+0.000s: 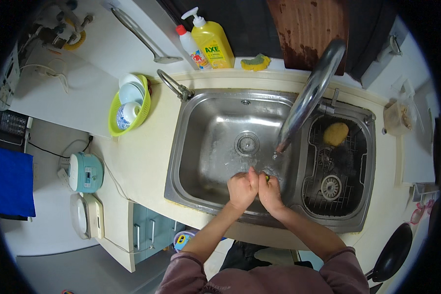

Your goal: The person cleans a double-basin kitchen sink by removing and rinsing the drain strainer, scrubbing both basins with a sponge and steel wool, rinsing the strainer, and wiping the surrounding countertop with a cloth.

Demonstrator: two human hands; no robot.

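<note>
My left hand and my right hand are pressed together, both fists closed, over the front of a stainless steel sink basin. A sliver of a yellow-green thing shows at my right hand's fingers; the rest is hidden, and I cannot tell what it is. Whether my left hand grips it too is hidden. Beyond my hands, the chrome faucet reaches over the basin, with a little water at its spout. Wet marks lie around the drain strainer.
In the smaller right basin, a yellow oval thing and a strainer basket rest on a wire rack. A green basket of bowls stands left. Behind are a yellow-green sponge, an AXE pump bottle and a wooden board.
</note>
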